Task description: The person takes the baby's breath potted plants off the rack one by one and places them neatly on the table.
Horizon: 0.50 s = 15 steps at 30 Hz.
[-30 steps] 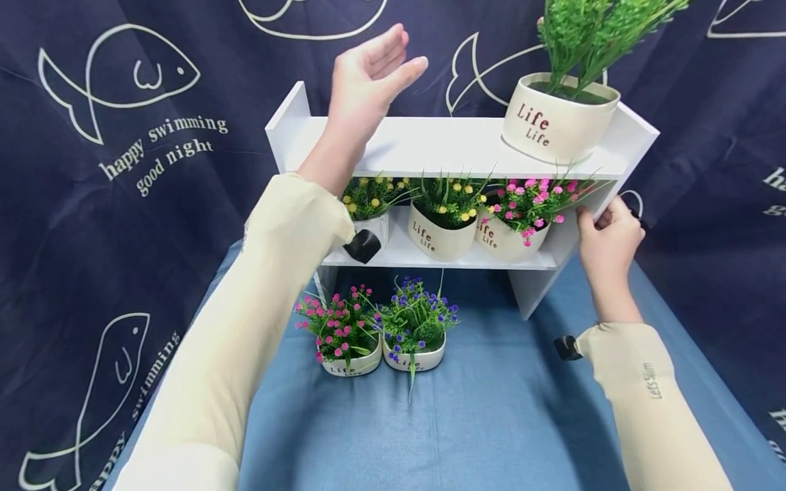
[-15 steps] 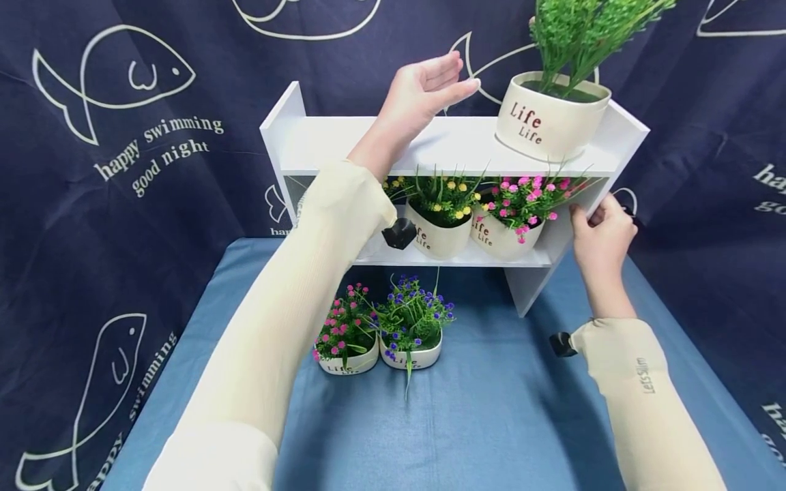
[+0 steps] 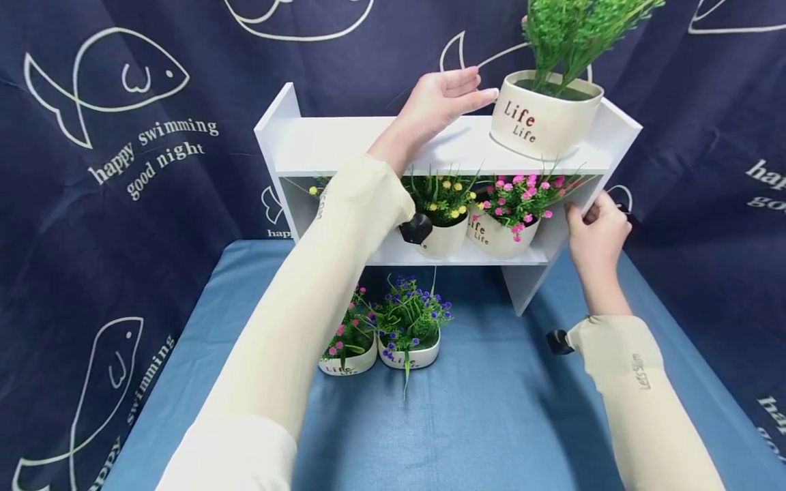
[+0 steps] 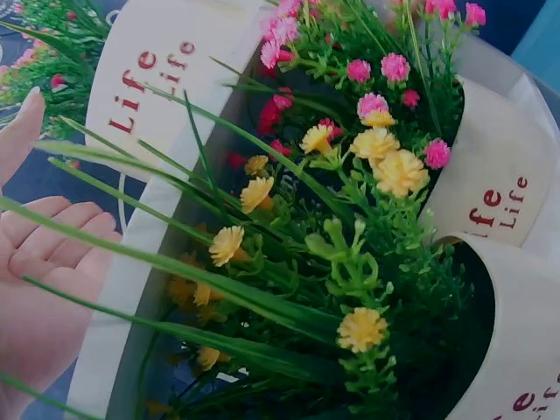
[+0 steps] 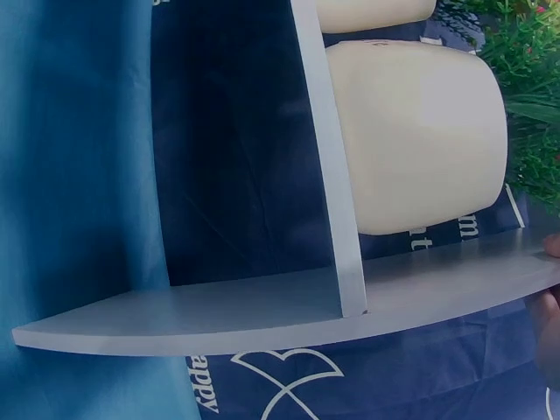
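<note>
My left hand (image 3: 443, 102) is raised over the top board of a white shelf (image 3: 344, 143), fingers extended, thumb tip right at the side of a large cream pot (image 3: 543, 123) with a tall green plant (image 3: 571, 41). In the left wrist view the palm (image 4: 44, 289) shows beside the board's edge. My right hand (image 3: 598, 235) grips the shelf's right side panel (image 3: 608, 157) between thumb and fingers. On the middle board stand a yellow-flowered pot (image 3: 445, 235) and a pink-flowered pot (image 3: 500, 232); the left arm hides most of another yellow-flowered plant (image 3: 316, 189).
Below the shelf, a pink-flowered pot (image 3: 350, 361) and a purple-flowered pot (image 3: 410, 354) stand on the blue cloth (image 3: 467, 423). A dark curtain (image 3: 153, 225) with fish drawings hangs behind and at both sides.
My left hand has moved right and slightly down over the top board, up to the large pot. The right hand keeps its grip on the side panel; the whole view has shifted slightly.
</note>
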Available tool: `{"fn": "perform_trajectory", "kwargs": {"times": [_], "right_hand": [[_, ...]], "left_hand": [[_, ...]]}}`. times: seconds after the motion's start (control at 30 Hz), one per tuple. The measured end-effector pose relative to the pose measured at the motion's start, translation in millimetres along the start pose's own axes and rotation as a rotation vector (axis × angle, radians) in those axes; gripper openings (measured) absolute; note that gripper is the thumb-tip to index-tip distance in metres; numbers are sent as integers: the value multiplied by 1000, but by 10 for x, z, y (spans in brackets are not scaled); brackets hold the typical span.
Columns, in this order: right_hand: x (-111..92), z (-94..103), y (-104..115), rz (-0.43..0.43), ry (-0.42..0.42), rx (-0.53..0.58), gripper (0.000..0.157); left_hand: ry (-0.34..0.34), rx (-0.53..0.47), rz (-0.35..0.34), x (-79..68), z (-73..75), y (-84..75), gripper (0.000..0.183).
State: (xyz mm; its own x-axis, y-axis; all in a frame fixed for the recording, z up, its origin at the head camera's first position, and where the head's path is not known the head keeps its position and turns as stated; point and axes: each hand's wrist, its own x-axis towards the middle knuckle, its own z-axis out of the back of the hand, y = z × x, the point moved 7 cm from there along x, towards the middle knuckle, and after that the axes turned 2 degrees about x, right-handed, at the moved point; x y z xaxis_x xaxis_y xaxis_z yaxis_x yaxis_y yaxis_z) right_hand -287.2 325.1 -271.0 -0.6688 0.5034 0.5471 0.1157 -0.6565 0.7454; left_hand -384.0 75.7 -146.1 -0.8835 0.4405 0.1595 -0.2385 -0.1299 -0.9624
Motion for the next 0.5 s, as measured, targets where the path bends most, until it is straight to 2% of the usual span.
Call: {"fn": "perform_trajectory", "kwargs": {"times": [0.17, 0.3, 0.5], "right_hand": [[9, -1, 15, -11, -2, 42, 27], [7, -14, -8, -17, 11, 58, 28], [1, -23, -17, -18, -2, 36, 27]], "left_hand": [[48, 48, 49, 71, -67, 17, 66], [82, 99, 57, 102, -106, 40, 68], [144, 109, 73, 129, -197, 81, 78]]}}
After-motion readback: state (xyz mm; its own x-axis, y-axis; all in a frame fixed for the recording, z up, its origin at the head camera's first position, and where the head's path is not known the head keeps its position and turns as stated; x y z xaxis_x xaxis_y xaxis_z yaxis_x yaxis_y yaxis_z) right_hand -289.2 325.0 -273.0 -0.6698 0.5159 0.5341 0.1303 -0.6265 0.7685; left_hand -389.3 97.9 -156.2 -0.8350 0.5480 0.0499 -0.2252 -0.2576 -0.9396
